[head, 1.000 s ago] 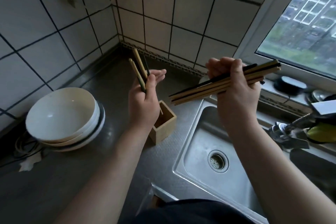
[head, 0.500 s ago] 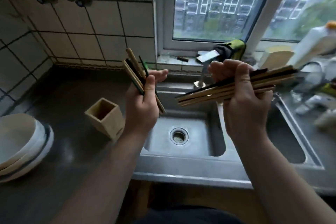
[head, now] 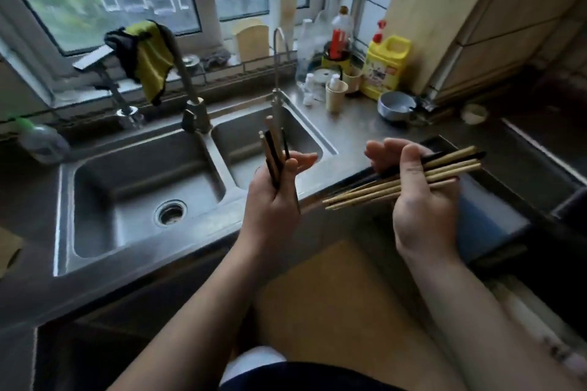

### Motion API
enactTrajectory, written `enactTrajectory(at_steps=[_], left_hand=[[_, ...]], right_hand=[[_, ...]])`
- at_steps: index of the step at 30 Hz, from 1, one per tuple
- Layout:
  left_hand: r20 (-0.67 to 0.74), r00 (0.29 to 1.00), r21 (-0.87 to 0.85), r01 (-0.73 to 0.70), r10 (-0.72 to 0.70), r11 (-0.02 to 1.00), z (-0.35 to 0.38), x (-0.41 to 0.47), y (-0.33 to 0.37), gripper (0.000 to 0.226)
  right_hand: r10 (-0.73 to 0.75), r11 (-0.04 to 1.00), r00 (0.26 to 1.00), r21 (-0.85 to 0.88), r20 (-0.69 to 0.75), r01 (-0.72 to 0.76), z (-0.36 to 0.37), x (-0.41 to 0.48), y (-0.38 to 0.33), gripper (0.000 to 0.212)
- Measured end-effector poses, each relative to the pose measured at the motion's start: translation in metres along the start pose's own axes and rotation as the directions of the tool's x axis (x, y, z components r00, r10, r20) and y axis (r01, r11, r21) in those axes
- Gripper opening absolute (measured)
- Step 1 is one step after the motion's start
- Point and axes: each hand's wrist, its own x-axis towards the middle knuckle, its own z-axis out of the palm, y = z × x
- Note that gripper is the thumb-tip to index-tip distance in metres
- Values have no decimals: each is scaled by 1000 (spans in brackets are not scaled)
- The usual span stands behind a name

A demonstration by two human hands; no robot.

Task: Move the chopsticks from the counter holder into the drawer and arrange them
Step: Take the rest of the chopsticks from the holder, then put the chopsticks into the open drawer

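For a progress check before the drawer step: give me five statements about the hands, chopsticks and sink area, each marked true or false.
1. The left hand and right hand each grip chopsticks. True.
2. The left bundle points upward. True.
3. The right bundle lies in the sink. False: the right hand holds it, roughly level, in the air.
4. A yellow cloth hangs over the faucet. True.
5. The yellow jug stands left of the sink. False: it stands on the counter to the sink's right.
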Motion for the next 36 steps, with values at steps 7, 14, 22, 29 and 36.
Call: enactTrajectory(at_steps=[7, 14, 22, 29, 36], left_hand=[[309, 948, 24, 73, -77, 997, 136, -27, -14, 31], [599, 791, -14, 165, -124, 986, 274, -52, -30, 27], [801, 587, -27, 234, -119, 972, 440, -71, -54, 29], [901, 387, 88, 283, -197, 955, 558, -82, -77, 27], [958, 196, 149, 282, -209, 948, 621, -102, -105, 28]], right_hand=[[-55, 988, 966, -155, -251, 16, -139, -11, -24, 26], [-136, 963, 848, -270, -513, -9, -267, -25, -45, 25], [-163, 931, 637, -332, -753, -154, -414, -20, -45, 24], [-186, 868, 479, -372, -858, -330, -505, -5, -52, 24], [-219, 839, 322, -346, -921, -420, -554, -13, -48, 26]])
